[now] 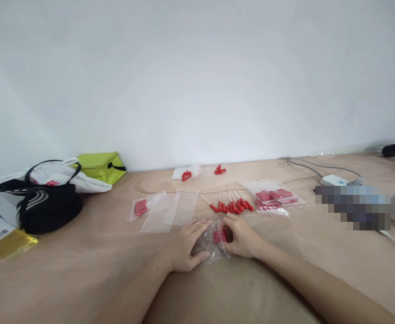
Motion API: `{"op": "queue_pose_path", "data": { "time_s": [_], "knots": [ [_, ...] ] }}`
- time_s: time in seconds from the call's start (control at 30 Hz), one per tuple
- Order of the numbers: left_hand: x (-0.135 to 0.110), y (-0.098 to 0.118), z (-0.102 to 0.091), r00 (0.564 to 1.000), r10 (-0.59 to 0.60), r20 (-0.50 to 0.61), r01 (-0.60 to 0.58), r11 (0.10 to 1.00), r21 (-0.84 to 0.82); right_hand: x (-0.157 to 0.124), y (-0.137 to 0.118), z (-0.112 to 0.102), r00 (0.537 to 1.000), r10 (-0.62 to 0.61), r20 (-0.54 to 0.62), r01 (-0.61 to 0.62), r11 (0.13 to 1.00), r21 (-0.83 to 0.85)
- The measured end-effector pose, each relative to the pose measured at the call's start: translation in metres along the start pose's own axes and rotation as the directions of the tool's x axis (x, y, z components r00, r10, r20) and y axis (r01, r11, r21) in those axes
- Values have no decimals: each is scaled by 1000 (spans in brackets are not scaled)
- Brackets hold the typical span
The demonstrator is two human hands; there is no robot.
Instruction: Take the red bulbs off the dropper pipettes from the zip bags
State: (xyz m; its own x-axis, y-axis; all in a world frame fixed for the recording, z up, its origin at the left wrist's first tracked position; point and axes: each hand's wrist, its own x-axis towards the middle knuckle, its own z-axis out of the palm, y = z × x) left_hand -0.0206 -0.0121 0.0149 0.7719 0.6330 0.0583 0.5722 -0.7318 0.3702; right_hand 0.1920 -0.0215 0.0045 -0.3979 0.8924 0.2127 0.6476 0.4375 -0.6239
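Flat on the table in front of me lies a clear zip bag (211, 252), with the red ends of several thin sticks (219, 236) inside its mouth. My left hand (189, 247) holds the bag from the left, thumb and fingers at its edges. From the right, my right hand (243, 236) curls its fingers round the red ends at the bag's opening. Just beyond the hands, loose pale sticks with red bulb-like ends (233, 206) lie fanned out. Filled zip bags (275, 198) overlap to their right. Flat, unfilled bags (180, 209) and one filled bag (141, 208) lie to the left.
Two small bags with loose red pieces (186, 174) (220, 169) lie near the wall. At left are a black bag (51, 209), a white plastic bag (92, 182), a green case (99, 166) and a gold packet (13, 244). A power strip (334, 180) with cables lies at right.
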Motion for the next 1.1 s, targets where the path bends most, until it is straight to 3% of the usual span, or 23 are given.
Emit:
{"op": "queue_pose_path", "data": {
  "time_s": [0.3, 0.6, 0.77, 0.87, 0.93, 1.03, 1.1],
  "knots": [
    [0, 3, -5, 999, -1, 48, 2, 1000, -17, -3, -1, -13, 986, -43, 158, 56, 996, -76],
    [2, 6, -8, 996, -11, 91, 10, 1000, 15, -2, -1, -22, 977, -72, 202, 92, 991, -96],
    [2, 4, -7, 998, 9, 63, -7, 1000, -22, 0, 1, -39, 964, -64, 259, 98, 988, -119],
    [1, 4, -7, 995, -36, 95, 39, 999, -33, 0, 11, -52, 943, 45, 331, -28, 998, -56],
    [-1, 3, -6, 994, -70, 80, 76, 995, -67, -1, 20, -55, 908, 136, 396, -192, 976, 106],
    [-1, -1, -2, 994, -107, -15, 104, 981, -164, 0, 31, -53, 877, 167, 451, -380, 816, 436],
    [0, -3, 1, 982, -160, -97, 136, 966, -219, 2, 34, -50, 873, 193, 448, -438, 713, 547]
  ]
}}
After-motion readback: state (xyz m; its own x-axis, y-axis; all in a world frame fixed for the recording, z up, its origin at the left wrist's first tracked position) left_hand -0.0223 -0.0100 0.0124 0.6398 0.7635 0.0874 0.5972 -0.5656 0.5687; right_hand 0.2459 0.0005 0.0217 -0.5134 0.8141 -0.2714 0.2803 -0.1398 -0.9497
